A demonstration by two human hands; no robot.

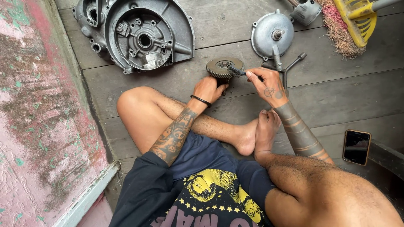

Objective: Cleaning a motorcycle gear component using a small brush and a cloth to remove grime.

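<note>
A round toothed metal gear lies flat on the grey wooden floor in front of my crossed legs. My left hand grips the near side of the gear from below and steadies it. My right hand pinches a thin dark tool whose tip reaches into the gear's centre. What kind of tool it is I cannot tell; it is small and partly hidden by my fingers.
A large grey engine casing lies at the back left. A round metal cover and a dark T-shaped wrench lie behind my right hand. A broom head rests at the back right, a phone at the right. A pink wall stands on the left.
</note>
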